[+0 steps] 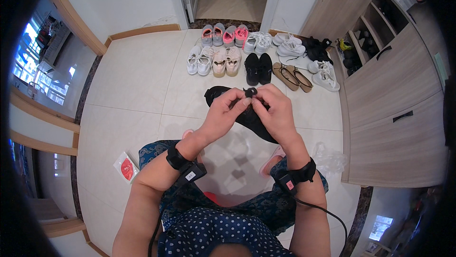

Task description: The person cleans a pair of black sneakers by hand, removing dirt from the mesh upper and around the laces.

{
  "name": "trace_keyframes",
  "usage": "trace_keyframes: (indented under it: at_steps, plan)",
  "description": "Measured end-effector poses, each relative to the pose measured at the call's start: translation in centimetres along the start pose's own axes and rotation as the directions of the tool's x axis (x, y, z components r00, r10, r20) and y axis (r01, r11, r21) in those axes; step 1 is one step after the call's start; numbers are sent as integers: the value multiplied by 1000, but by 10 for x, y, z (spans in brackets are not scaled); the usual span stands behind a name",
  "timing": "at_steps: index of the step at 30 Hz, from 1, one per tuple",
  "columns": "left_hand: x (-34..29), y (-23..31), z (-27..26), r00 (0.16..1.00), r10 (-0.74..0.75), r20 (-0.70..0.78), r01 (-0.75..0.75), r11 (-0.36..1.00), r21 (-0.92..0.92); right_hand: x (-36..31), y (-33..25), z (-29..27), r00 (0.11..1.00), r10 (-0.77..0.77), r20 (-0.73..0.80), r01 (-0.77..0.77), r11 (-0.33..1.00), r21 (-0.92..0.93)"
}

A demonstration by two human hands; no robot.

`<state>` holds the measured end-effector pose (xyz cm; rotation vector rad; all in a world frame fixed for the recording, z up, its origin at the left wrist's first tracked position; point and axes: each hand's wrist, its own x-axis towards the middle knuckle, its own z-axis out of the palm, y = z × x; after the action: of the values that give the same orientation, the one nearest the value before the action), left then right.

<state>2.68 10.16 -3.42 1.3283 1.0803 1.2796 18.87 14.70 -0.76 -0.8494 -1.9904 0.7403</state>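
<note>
Both my hands meet over a black shoe [256, 124] held above the tiled floor, its length slanting from upper left to lower right. My left hand [227, 110] pinches the black shoelace [250, 93] at the shoe's upper middle. From the other side my right hand [273, 110] pinches the same lace, thumbs nearly touching. The lace is bunched in a small dark knot or loop between the fingertips; its exact form is too small to tell. My fingers and right palm hide much of the shoe's top.
Rows of paired shoes stand ahead, among them black shoes [258, 68], tan flats [292, 76] and white sneakers [200, 60]. A wooden shoe cabinet [394, 95] is open at right. Near it lies a clear plastic bag [330, 158]. A red-and-white packet [126, 167] lies at left.
</note>
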Motion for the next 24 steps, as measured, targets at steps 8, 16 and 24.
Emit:
trace_keyframes:
  at_steps: [8, 16, 24]
  plan:
    - [-1, 2, 1, 1000, 22, 16, -21, 999, -35, 2, 1, 6, 988, 2, -156, -14, 997, -73]
    - [-2, 0, 2, 998, 63, 16, -63, 997, 43, 5, 16, 10, 980, 36, -194, -57, 993, -103]
    - [-5, 8, 4, 999, -7, -47, 8, 1000, 17, 5, -3, -5, 994, 106, 1, -105, 982, 159]
